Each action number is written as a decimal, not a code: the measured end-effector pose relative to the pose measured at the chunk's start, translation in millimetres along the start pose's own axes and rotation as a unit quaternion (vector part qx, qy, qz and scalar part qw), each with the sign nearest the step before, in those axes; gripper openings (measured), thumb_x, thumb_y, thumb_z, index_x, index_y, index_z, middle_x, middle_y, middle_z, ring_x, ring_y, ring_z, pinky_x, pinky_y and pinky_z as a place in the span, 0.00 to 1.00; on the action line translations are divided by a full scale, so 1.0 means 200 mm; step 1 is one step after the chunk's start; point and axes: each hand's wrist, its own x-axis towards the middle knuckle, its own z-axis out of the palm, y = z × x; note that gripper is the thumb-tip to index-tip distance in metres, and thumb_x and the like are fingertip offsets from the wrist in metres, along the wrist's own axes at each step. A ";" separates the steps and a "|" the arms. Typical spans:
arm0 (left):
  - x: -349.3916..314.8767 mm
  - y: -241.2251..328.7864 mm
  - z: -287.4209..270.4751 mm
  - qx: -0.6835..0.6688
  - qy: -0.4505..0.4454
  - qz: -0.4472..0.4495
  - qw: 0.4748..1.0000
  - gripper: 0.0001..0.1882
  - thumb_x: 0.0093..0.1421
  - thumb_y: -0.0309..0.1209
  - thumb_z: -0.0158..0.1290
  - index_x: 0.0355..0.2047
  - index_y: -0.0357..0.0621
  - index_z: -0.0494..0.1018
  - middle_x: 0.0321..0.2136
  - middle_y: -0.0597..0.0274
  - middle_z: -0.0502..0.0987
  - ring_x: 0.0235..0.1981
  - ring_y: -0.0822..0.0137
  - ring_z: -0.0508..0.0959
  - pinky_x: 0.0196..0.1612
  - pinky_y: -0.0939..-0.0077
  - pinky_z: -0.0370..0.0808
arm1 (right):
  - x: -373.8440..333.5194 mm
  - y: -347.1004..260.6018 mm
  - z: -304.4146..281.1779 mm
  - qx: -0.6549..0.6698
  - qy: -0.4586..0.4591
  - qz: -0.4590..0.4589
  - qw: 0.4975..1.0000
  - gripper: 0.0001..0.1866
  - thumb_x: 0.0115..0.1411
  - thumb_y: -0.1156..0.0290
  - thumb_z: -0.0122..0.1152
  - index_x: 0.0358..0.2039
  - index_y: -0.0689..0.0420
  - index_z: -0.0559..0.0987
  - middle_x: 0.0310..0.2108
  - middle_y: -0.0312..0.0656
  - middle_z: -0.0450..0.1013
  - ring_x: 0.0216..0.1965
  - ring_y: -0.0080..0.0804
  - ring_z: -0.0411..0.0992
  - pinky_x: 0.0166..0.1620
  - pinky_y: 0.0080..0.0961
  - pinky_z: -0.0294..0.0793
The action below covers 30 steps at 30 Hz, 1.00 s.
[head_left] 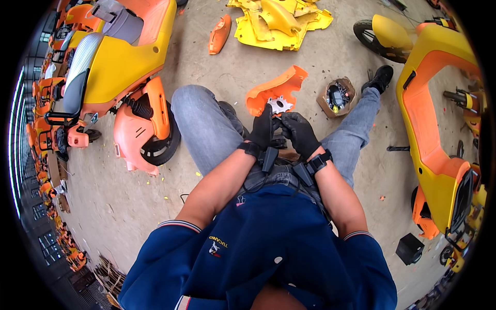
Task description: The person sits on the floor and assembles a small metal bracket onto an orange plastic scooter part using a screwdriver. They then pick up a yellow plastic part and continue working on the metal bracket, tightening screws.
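Both my hands wear black gloves and meet in front of me, between my spread knees. My left hand (262,129) is closed, its fingers pointing away from me. Beside it my right hand (300,133) is closed in a pinch. Something small and dark shows between them, too hidden to name. Just past my fingertips lies a curved orange scooter body panel (274,89). A silvery metal bracket (280,105) with a dark round hole rests at its near end, close to my left fingertips; I cannot tell whether a hand touches it.
A cardboard box (326,106) of small parts stands by my right leg. Yellow body panels (281,26) are piled ahead, next to an orange piece (220,35). Yellow-orange scooters stand left (121,62) and right (421,119). A black box (409,249) sits lower right.
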 end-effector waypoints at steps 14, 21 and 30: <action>0.01 0.04 0.01 -0.156 0.104 -0.174 0.967 0.21 0.71 0.44 0.41 0.53 0.39 0.68 0.44 0.59 0.76 0.41 0.67 0.77 0.42 0.75 0.76 | -0.07 -0.07 0.09 0.020 -0.005 0.027 0.999 0.11 0.66 0.66 0.53 0.42 0.60 0.75 0.30 0.41 0.76 0.28 0.27 0.76 0.31 0.21 0.78; 0.02 0.07 0.02 -0.343 0.002 -0.189 0.920 0.21 0.70 0.43 0.41 0.52 0.40 0.69 0.44 0.59 0.76 0.42 0.68 0.77 0.45 0.75 0.76 | -0.04 -0.04 0.08 0.009 0.010 0.022 1.000 0.11 0.66 0.65 0.54 0.41 0.61 0.75 0.31 0.41 0.76 0.27 0.26 0.75 0.31 0.19 0.77; 0.01 0.03 0.01 -0.176 0.054 -0.159 0.970 0.21 0.71 0.43 0.41 0.52 0.39 0.69 0.44 0.57 0.76 0.43 0.66 0.78 0.46 0.72 0.77 | -0.09 -0.10 0.11 0.028 -0.004 0.026 0.999 0.10 0.65 0.66 0.55 0.40 0.60 0.75 0.31 0.39 0.76 0.27 0.25 0.74 0.31 0.20 0.78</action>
